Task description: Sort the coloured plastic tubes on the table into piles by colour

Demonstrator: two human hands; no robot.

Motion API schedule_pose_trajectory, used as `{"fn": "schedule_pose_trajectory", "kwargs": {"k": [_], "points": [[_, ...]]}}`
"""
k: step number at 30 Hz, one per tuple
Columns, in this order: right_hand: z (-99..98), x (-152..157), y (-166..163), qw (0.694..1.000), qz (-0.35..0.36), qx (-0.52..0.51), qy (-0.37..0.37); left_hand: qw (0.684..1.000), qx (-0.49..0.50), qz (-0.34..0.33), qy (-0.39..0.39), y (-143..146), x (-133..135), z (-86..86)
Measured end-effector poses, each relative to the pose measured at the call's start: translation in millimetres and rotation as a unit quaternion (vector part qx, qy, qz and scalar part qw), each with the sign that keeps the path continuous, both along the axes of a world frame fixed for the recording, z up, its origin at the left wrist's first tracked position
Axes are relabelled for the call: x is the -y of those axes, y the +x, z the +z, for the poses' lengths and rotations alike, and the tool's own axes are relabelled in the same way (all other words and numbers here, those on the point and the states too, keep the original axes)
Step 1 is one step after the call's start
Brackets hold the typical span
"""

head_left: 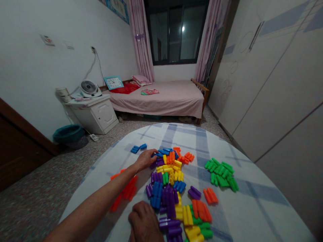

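The left hand point(146, 159) is likely picking at blue blocks point(159, 154) on the mixed pile's point(169, 196) far edge, a neat pinch needed next; the right hand point(145, 221) curls at its near-left side, either grip's hold unclear.

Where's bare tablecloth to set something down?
Right of the green pile, to the tablecloth edge; also the far end, beyond the blue blocks and orange blocks. Crowded: the mixed heap beside the left hand and right hand.

Light is dim, one glare spot point(183, 29) marks the window point(175, 40), and edges stretch.
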State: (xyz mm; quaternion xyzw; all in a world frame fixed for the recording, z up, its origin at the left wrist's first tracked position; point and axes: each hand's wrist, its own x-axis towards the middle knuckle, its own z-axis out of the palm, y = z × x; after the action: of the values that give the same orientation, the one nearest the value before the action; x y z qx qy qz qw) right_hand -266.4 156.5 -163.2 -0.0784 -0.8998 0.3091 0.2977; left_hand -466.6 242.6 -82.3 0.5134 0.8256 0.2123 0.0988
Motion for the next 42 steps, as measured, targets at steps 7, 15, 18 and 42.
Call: {"fn": "schedule_pose_trajectory", "kwargs": {"k": [7,15,18,42], "points": [[3.1,0,1,1.0,-0.005,0.017,0.014,0.999,-0.031,-0.008,0.015,0,-8,-5.7],[-2.7,0,-2,1.0,-0.003,0.001,0.016,0.998,-0.05,-0.016,0.023,-3,-9,-2.1],[-2.1,0,-2,1.0,-0.006,0.006,0.01,0.999,-0.004,-0.012,0.033,-10,-2,3.1],[1.5,2,1,1.0,-0.005,0.018,-0.006,0.969,-0.199,0.145,-0.007,-90,26,2.8]]}}
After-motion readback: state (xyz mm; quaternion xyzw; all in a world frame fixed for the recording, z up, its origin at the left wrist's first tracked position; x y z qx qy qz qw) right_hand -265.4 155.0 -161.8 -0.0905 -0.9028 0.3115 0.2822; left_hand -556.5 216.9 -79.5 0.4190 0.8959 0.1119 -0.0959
